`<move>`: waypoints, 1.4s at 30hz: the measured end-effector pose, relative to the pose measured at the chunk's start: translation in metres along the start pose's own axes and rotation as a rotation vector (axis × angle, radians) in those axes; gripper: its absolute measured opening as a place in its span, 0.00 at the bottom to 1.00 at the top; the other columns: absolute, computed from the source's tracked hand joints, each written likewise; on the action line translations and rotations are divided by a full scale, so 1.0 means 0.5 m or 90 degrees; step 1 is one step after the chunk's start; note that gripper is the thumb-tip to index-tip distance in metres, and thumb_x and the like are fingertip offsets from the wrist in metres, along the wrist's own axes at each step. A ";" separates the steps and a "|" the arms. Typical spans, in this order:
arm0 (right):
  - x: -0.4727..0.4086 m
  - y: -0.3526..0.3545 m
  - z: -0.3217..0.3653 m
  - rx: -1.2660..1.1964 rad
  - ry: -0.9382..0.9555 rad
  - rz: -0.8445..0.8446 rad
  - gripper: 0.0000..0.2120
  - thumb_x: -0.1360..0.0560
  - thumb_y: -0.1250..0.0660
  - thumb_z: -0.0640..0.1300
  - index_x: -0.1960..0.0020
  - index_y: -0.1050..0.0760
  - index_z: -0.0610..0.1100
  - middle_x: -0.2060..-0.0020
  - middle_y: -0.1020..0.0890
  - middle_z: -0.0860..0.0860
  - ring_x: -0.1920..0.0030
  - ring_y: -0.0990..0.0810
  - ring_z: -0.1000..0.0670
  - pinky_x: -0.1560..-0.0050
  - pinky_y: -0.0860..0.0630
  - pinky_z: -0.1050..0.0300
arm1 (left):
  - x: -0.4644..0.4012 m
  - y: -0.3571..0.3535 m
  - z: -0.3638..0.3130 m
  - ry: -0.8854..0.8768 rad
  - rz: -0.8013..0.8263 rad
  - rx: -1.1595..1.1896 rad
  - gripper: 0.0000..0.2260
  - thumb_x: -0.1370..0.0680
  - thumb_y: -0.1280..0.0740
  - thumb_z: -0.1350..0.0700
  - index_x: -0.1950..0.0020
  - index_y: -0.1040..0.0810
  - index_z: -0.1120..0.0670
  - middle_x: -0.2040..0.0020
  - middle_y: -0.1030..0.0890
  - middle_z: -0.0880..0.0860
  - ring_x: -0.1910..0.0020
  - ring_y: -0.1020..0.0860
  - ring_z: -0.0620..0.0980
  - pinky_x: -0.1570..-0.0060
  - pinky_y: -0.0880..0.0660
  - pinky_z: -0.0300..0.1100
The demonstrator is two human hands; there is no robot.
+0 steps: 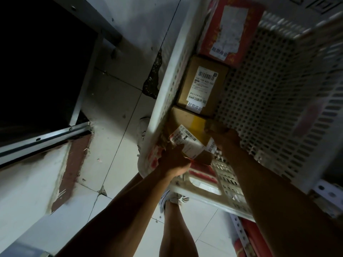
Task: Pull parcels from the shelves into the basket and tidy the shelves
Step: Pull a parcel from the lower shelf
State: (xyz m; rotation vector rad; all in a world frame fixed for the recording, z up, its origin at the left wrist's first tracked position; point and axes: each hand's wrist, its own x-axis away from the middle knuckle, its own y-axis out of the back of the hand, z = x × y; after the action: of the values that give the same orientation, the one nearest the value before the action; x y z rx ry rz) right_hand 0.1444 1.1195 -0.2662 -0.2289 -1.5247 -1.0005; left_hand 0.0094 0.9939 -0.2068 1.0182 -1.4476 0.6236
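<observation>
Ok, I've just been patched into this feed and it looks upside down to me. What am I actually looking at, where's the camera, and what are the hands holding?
There is no robot here, just a person's two bare arms. The single camera is worn on the head and looks steeply down, which is why the tiled floor and a shoe show below. The white perforated thing is a plastic basket. Along its left wall lie a red box, a brown carton with a white label, and a nearer brown parcel. Both hands grip that nearer parcel: the left hand at its near corner, the right hand at its right edge, fingers curled round it. It seems to be going in beside the others.
</observation>
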 end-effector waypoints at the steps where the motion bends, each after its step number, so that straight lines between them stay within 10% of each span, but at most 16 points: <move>1: 0.008 0.002 0.009 -0.003 -0.002 0.005 0.36 0.35 0.18 0.55 0.33 0.23 0.38 0.38 0.18 0.42 0.40 0.19 0.41 0.40 0.21 0.48 | 0.000 0.001 0.002 -0.005 -0.005 0.005 0.36 0.29 0.41 0.41 0.21 0.37 0.47 0.25 0.33 0.57 0.24 0.37 0.59 0.26 0.36 0.49; 6: 0.079 0.003 0.006 0.052 0.034 0.038 0.26 0.23 0.29 0.39 0.27 0.32 0.37 0.31 0.25 0.40 0.32 0.25 0.40 0.38 0.29 0.53 | 0.038 0.011 -0.010 -0.036 -0.111 0.088 0.18 0.24 0.33 0.56 0.34 0.22 0.57 0.47 0.18 0.54 0.46 0.20 0.51 0.54 0.28 0.32; 10: 0.206 0.056 0.014 0.243 0.081 0.014 0.29 0.23 0.28 0.46 0.26 0.33 0.41 0.35 0.22 0.41 0.36 0.21 0.40 0.49 0.30 0.57 | 0.118 0.037 -0.031 -0.028 -0.209 0.020 0.20 0.22 0.33 0.53 0.30 0.24 0.53 0.33 0.23 0.58 0.35 0.25 0.59 0.37 0.27 0.49; 24: 0.546 0.117 0.074 0.796 0.502 -0.015 0.30 0.22 0.33 0.57 0.25 0.37 0.49 0.32 0.28 0.43 0.34 0.26 0.39 0.36 0.30 0.44 | 0.457 0.084 -0.029 -0.020 -0.423 0.019 0.23 0.23 0.33 0.62 0.29 0.28 0.49 0.36 0.26 0.52 0.37 0.27 0.54 0.41 0.26 0.50; 42: 0.977 -0.275 -0.153 1.143 0.870 0.098 0.24 0.20 0.34 0.47 0.27 0.35 0.47 0.32 0.28 0.42 0.34 0.26 0.39 0.39 0.28 0.46 | 0.759 -0.240 0.466 0.256 -0.462 0.385 0.29 0.26 0.33 0.63 0.26 0.30 0.49 0.33 0.28 0.54 0.34 0.28 0.56 0.40 0.26 0.49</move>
State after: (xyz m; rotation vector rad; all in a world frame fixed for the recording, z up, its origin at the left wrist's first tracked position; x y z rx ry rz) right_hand -0.0105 0.7909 0.0961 1.3049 -0.5616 0.6035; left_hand 0.0269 0.6524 0.1025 1.6612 -0.4606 0.6772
